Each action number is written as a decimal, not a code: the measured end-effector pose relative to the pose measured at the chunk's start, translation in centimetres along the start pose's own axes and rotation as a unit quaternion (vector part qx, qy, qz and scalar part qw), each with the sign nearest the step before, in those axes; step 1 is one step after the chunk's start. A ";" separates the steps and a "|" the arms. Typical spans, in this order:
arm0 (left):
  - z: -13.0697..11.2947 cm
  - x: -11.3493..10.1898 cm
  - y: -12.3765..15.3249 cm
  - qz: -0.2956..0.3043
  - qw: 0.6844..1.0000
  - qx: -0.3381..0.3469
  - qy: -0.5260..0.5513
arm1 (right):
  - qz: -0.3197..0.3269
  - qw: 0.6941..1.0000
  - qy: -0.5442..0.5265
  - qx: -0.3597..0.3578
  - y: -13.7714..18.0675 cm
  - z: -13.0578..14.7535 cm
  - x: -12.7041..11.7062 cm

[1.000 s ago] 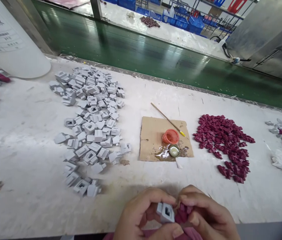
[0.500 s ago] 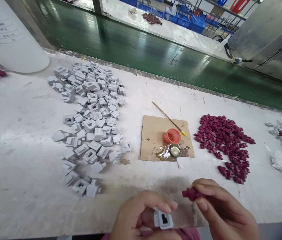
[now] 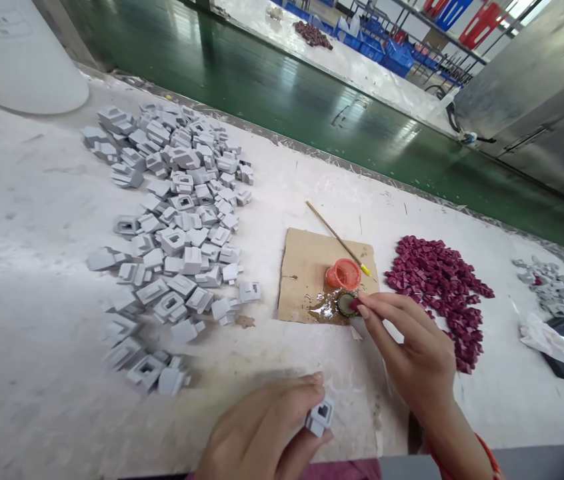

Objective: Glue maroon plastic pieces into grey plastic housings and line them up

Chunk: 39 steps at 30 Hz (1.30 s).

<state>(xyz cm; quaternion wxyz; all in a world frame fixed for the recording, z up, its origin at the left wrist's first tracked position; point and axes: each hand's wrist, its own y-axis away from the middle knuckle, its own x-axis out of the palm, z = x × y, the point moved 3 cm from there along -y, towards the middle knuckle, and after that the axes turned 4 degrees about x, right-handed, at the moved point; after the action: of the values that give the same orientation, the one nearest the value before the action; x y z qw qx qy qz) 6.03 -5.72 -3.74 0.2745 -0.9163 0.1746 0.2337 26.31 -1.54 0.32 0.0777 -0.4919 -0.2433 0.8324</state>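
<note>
Between the fingers of my left hand [image 3: 267, 423], close to the table's front edge, is a small grey plastic part [image 3: 321, 416] with a dark recess facing up. My right hand [image 3: 407, 340] reaches forward, thumb and fingertips pinching a small maroon plastic part [image 3: 356, 304]. Most of that part is hidden by the fingertips. It is at the bottle cap [image 3: 346, 303], which lies on a cardboard sheet [image 3: 297, 267] wet with a clear liquid. Just behind the cap stands a red cup [image 3: 345, 273], and a thin stick [image 3: 335, 233] with a yellow end rests beyond it.
A large heap of grey parts [image 3: 182, 220] spreads to the left, and a maroon heap [image 3: 437, 287] lies on the right. Farther right are more grey pieces [image 3: 557, 287] and a black box with tissue [image 3: 562, 347]. A white bucket [image 3: 22, 60] stands back left, before a green conveyor belt [image 3: 262, 93].
My right hand has moved forward and left, carrying the maroon part from near my left hand to the bottle cap. My left hand has turned the grey part slightly.
</note>
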 end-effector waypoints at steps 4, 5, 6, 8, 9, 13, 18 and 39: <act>0.0 0.2 -0.3 -0.025 0.998 0.044 -0.036 | 0.008 1.000 0.001 -0.004 0.0 0.1 0.0; -0.1 0.3 -0.4 -0.029 0.998 0.047 -0.041 | 0.008 1.000 0.002 -0.006 0.0 0.1 0.0; -0.2 0.3 -0.4 -0.031 0.997 0.048 -0.044 | 0.008 1.000 0.002 -0.007 -0.1 0.1 0.0; -0.3 0.4 -0.3 -0.030 0.998 0.036 -0.051 | 0.008 1.000 -0.002 -0.007 -0.2 0.1 0.1; -0.4 0.4 -0.2 -0.030 0.998 0.022 -0.055 | 0.008 1.000 -0.004 -0.007 -0.2 0.1 0.2; -0.5 0.6 0.3 -0.035 0.998 -0.038 -0.044 | 0.013 1.000 -0.006 -0.007 -0.2 0.3 0.2; -0.5 0.8 0.2 -0.060 0.996 -0.035 -0.049 | 0.009 1.000 -0.009 -0.004 -0.2 0.2 0.3; -0.3 0.4 -0.3 -0.077 0.996 -0.033 -0.027 | 0.028 0.957 -0.237 0.167 5.5 4.2 1.0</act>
<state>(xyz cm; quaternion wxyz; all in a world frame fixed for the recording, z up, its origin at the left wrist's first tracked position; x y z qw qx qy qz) 6.59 -5.70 -3.63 0.2661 -0.9289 0.0886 0.2420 22.82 -7.38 -1.44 0.0755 -0.2676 -0.0985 0.9555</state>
